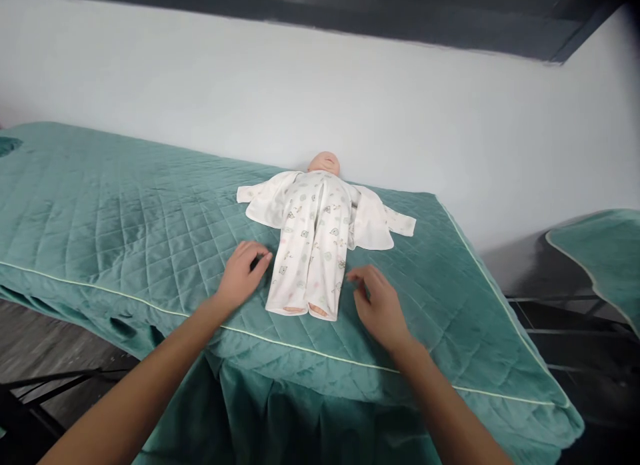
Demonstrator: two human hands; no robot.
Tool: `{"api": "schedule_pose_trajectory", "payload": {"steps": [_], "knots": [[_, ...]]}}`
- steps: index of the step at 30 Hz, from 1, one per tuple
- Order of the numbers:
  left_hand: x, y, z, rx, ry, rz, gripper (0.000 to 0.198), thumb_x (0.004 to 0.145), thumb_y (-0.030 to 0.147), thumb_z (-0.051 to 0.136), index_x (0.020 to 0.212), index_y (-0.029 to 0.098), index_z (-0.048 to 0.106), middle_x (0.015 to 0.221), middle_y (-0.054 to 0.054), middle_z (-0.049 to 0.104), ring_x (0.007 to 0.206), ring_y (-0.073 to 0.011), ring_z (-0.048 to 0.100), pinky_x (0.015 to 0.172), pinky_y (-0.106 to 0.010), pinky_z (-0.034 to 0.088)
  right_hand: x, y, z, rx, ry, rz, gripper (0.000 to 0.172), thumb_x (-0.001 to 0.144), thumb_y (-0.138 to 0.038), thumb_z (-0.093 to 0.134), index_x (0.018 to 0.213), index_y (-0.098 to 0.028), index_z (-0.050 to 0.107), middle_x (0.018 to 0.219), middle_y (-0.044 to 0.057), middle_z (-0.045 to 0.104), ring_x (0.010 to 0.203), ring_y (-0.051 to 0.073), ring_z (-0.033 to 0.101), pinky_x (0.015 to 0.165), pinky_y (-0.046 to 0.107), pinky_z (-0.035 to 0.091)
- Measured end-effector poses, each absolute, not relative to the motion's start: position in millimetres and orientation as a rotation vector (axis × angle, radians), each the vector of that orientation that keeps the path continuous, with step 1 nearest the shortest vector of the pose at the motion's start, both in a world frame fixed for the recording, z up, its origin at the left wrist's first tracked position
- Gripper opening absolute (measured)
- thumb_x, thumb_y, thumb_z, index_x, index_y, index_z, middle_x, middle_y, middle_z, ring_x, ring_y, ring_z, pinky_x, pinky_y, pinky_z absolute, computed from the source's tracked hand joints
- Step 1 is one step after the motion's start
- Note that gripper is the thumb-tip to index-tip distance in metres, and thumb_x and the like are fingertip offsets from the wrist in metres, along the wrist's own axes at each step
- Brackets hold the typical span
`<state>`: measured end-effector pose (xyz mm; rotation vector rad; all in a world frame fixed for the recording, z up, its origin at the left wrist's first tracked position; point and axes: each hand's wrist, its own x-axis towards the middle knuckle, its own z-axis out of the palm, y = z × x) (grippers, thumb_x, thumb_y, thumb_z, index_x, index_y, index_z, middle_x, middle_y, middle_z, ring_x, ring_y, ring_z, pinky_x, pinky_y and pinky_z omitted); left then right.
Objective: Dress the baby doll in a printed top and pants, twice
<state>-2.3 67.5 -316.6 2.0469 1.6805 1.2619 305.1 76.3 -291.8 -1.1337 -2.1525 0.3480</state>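
A baby doll [325, 162] lies on its back, its head toward the wall. White printed pants [311, 252] cover its legs, with a bit of the feet showing at the leg openings. Under its upper body a white baby jacket [373, 222] is spread open, sleeves out to both sides. My left hand [245, 272] is just left of the pants, thumb and fingers loosely curved and apart, with nothing in it. To the right of the pants hovers my right hand [375, 302], also loosely curved and open, its fingertips near the right pant leg.
The doll rests on a bed with a green quilted cover [150, 212], edged in light piping along the front. Behind it rises a white wall [300, 85]. A green-covered stool or chair [605, 258] stands at the right, and dark metal legs [60, 385] show at lower left.
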Motion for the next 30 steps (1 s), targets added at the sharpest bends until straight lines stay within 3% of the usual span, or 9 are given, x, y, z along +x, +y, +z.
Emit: {"api": "schedule_pose_trajectory", "payload": {"steps": [3,6,13,19,23,30], "knots": [[-3,119,-319,2.355,1.776,1.009,0.026,0.096,0.028,0.053,0.115,0.016,0.067,0.126,-0.014,0.068,0.125,-0.0292,0.057,0.109,-0.047,0.046,294,122,-297,-1.247,-2.227,0.109,0.039,0.084,-0.002,0.045,0.118,-0.016,0.06,0.121,0.016,0.062,0.117,0.03,0.055,0.103,0.046,0.047],[3,157,-317,2.562,1.673,0.751,0.032,0.094,0.024,0.054,0.121,0.015,0.068,0.135,-0.016,0.065,0.135,-0.0314,0.053,0.119,-0.05,0.038,279,156,-302,-1.258,-2.362,0.034,0.034,0.093,-0.013,0.046,0.123,-0.012,0.062,0.121,0.019,0.062,0.116,0.032,0.052,0.105,0.047,0.044],[12,192,-307,2.616,1.419,0.59,0.03,0.087,0.03,0.062,0.11,0.015,0.075,0.129,-0.014,0.071,0.126,-0.0302,0.062,0.115,-0.043,0.046,277,173,-308,-1.321,-2.313,0.095,0.037,0.097,-0.018,0.041,0.124,-0.015,0.065,0.116,0.015,0.062,0.106,0.028,0.053,0.096,0.041,0.047],[29,201,-307,2.491,1.493,0.622,0.036,0.084,0.035,0.065,0.114,0.019,0.074,0.133,-0.01,0.07,0.125,-0.0342,0.063,0.11,-0.045,0.05,278,172,-311,-1.339,-2.173,0.081,0.041,0.098,-0.019,0.042,0.135,-0.014,0.059,0.128,0.017,0.059,0.117,0.03,0.049,0.102,0.043,0.045],[41,208,-312,2.389,1.584,0.678,0.029,0.085,0.031,0.061,0.106,0.017,0.076,0.123,-0.013,0.074,0.113,-0.0366,0.068,0.099,-0.047,0.056,278,177,-310,-1.393,-2.187,0.112,0.03,0.098,-0.022,0.047,0.116,-0.015,0.07,0.112,0.016,0.065,0.105,0.029,0.053,0.093,0.041,0.048],[42,203,-318,2.232,1.498,0.915,0.019,0.086,0.016,0.059,0.098,0.014,0.073,0.116,-0.01,0.077,0.103,-0.0262,0.071,0.093,-0.038,0.059,283,179,-305,-1.241,-2.23,0.236,0.028,0.096,-0.02,0.049,0.109,-0.017,0.074,0.109,0.015,0.071,0.107,0.03,0.06,0.095,0.042,0.049]]}}
